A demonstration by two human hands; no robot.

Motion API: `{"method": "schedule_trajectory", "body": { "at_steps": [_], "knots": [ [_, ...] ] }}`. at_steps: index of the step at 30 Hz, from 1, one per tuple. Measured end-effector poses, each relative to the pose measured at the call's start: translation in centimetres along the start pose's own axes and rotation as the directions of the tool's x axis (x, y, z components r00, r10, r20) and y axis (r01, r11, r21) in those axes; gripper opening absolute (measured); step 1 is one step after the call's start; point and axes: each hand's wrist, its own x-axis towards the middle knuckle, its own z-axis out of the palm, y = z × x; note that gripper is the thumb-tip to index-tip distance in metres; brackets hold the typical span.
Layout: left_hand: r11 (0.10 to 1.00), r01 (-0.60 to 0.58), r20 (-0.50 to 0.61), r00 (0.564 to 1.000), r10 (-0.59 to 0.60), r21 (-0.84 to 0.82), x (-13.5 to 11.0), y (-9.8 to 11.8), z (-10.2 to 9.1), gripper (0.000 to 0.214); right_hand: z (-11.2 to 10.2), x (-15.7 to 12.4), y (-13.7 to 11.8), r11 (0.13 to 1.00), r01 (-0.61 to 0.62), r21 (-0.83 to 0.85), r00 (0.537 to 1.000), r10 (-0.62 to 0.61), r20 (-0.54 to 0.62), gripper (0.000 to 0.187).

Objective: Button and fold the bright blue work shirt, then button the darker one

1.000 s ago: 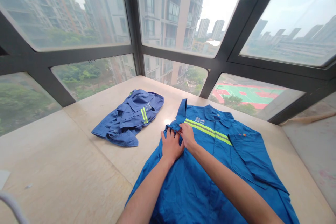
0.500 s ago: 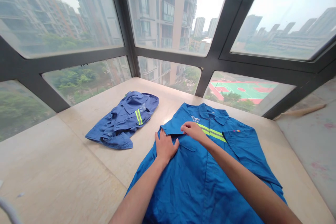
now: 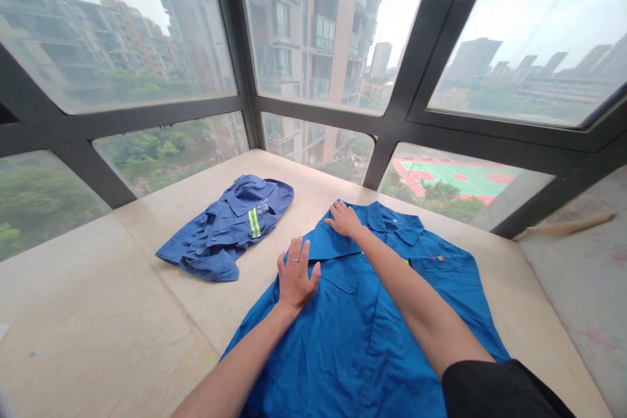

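Note:
A bright blue work shirt [image 3: 353, 339] lies spread face up on a beige stone sill [image 3: 122, 313], its collar toward the window. My left hand [image 3: 296, 274] rests flat on the shirt's left edge, fingers spread, a ring on one finger. My right hand [image 3: 344, 219] reaches farther out and presses flat on the folded-over left shoulder near the collar. The forearm covers most of the shirt's yellow reflective stripe. A second, darker blue shirt [image 3: 228, 225] with a yellow stripe lies crumpled to the left, apart from both hands.
Dark-framed slanted windows [image 3: 392, 124] close off the sill on the far side and the left, with buildings and a sports court outside. A wooden strip [image 3: 563, 225] lies at the far right. Bare stone stretches to the left and front.
The shirt's left sleeve has been folded in over the chest. My right hand slid from the stripe up to the shoulder by the collar. My left hand opened flat at the shirt's edge.

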Motion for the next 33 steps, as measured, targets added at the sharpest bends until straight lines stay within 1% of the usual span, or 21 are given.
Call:
{"method": "schedule_trajectory", "body": {
  "at_steps": [1, 2, 4, 7, 10, 13, 17, 21, 24, 26, 30, 33],
  "knots": [
    [0.999, -0.053, 0.063, 0.997, 0.053, 0.009, 0.1, 0.2, 0.0, 0.054, -0.1, 0.4, 0.1, 1.0, -0.002, -0.006, 1.0, 0.002, 0.02, 0.065],
    [0.997, -0.082, 0.118, 0.99, 0.08, 0.01, 0.2, 0.4, 0.0, 0.054, -0.2, 0.7, 0.2, 1.0, -0.005, -0.009, 0.999, 0.006, 0.042, 0.065],
    [0.997, -0.076, 0.188, 0.979, 0.074, 0.007, 0.3, 0.7, 0.1, 0.054, 0.0, 1.5, 0.4, 1.0, -0.015, -0.012, 0.996, 0.016, 0.086, 0.066],
    [0.999, -0.033, 0.206, 0.978, 0.031, 0.009, 0.4, 0.7, 0.3, 0.054, 0.8, 2.3, 0.7, 0.999, -0.034, -0.008, 0.991, 0.035, 0.131, 0.069],
    [0.999, -0.04, 0.194, 0.98, 0.036, 0.014, 0.4, 0.7, 0.5, 0.051, 2.0, 2.6, 1.0, 0.998, -0.056, 0.002, 0.989, 0.056, 0.135, 0.072],
    [0.999, -0.046, 0.194, 0.98, 0.04, 0.025, 0.4, 0.7, 0.6, 0.049, 3.3, 2.5, 1.4, 0.998, -0.067, 0.007, 0.994, 0.066, 0.091, 0.073],
    [0.998, -0.036, 0.192, 0.981, 0.024, 0.058, 0.4, 0.8, 0.4, 0.047, 4.4, 2.3, 1.9, 0.997, -0.082, 0.005, 0.996, 0.082, -0.026, 0.078],
    [0.993, 0.021, 0.166, 0.985, -0.04, 0.114, 0.4, 0.7, 0.4, 0.046, 4.6, 2.3, 2.0, 0.995, -0.1, 0.021, 0.994, 0.101, -0.031, 0.08],
    [0.991, 0.034, 0.171, 0.984, -0.056, 0.128, 0.4, 0.6, 0.5, 0.05, 4.6, 2.2, 2.0, 0.993, -0.107, 0.04, 0.993, 0.109, -0.05, 0.079],
    [0.989, 0.042, 0.176, 0.982, -0.066, 0.139, 0.4, 0.6, 0.5, 0.055, 4.8, 2.2, 2.0, 0.989, -0.139, 0.051, 0.986, 0.143, -0.081, 0.08],
    [0.988, 0.052, 0.177, 0.981, -0.078, 0.148, 0.5, 0.7, 0.5, 0.057, 5.2, 2.0, 2.0, 0.969, -0.238, 0.062, 0.955, 0.245, -0.168, 0.079],
    [0.988, 0.052, 0.179, 0.981, -0.078, 0.145, 0.6, 0.7, 0.5, 0.056, 5.4, 2.0, 2.1, 0.968, -0.245, 0.06, 0.947, 0.252, -0.197, 0.077]
  ]
}}
